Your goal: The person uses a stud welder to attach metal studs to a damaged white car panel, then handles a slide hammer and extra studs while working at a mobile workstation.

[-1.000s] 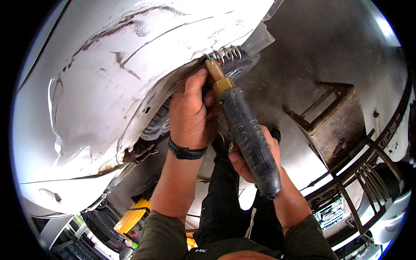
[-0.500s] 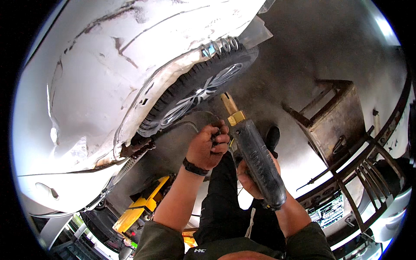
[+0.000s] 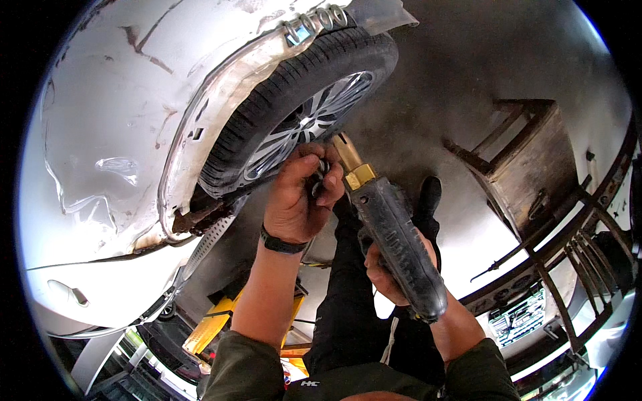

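Note:
My right hand [image 3: 386, 271] is closed round the handle of a black spot-welding gun [image 3: 404, 244], its brass slotted tip [image 3: 348, 154] pointing up toward the wheel. Close beside that tip, my left hand [image 3: 294, 200] is pinching small metal rings [image 3: 321, 179], mostly hidden by the fingers. Just past both hands is a car wheel [image 3: 306, 121] with a silver multi-spoke rim and black tyre. Above the tyre, the bare, scraped wheel arch [image 3: 194, 127] of the white car [image 3: 87, 214] carries a row of several metal rings [image 3: 317, 23] standing along its edge.
To the right stands a rusty metal stand [image 3: 528, 174], with a dark metal frame [image 3: 582, 267] nearer me. A yellow piece of equipment [image 3: 214, 327] is at lower left. My dark shoe [image 3: 429, 194] rests on the grey floor [image 3: 461, 60].
My left hand has shifted left and slightly up, its fingers opening around the rings. The gun has edged slightly left at its tip. The view has shifted, showing more of the wheel.

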The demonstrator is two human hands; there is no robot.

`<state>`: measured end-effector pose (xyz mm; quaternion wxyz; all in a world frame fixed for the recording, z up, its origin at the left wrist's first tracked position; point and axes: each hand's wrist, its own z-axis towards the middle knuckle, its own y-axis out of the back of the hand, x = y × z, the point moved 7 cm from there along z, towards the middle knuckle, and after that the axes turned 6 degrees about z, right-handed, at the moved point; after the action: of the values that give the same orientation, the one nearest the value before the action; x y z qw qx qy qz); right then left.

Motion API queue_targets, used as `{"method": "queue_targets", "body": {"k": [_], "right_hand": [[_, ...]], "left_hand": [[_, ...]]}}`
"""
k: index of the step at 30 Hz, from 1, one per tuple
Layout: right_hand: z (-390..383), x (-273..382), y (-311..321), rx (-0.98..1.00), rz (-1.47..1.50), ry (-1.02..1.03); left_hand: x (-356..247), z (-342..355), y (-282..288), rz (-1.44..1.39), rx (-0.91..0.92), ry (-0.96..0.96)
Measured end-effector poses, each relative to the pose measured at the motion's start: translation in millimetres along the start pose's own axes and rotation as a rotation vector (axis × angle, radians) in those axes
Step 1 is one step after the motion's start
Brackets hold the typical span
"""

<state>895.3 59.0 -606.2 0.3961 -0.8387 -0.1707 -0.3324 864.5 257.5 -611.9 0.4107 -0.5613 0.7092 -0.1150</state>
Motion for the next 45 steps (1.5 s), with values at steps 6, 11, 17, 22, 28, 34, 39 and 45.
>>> {"method": "queue_targets", "body": {"k": [6,11,17,22,28,34,39,45], "right_hand": [[-3.3,-7.0,-3.9,0.03,0.265,0.001],[-5.7,3.0,-9.6,0.029,0.02,0.119],[-9.2,-19.1,-22.5,0.079,0.982,-0.278],[-6.2,-4.4,-9.0,0.055,-0.048,0.035],[-4.0,-3.7,-12.0,0.038,0.012,0.065],[-1.7,-12.1,-19.1,0.109,0.196,-0.045],[-1.6,-6.4,-21.1,0.128,0.101,0.105],[2.4,8.6,-26.2,0.183,-0.224,0.271]], "left_hand": [[-12.3,6.4,-13.0,-0.021,0.008,-0.114],[-20.0,5.7,-17.8,0.052,0.065,-0.126],[-25.8,1.5,-21.5,0.102,-0.014,-0.154],[-27.4,0.5,-18.0,0.042,0.014,-0.142],[-30.8,-0.9,-15.7,0.067,-0.063,-0.179],[-36.4,-2.2,-12.7,0.062,-0.117,-0.205],[-36.3,3.4,-10.6,0.068,-0.015,-0.216],[-34.5,8.2,-19.8,0.049,0.117,-0.18]]}}
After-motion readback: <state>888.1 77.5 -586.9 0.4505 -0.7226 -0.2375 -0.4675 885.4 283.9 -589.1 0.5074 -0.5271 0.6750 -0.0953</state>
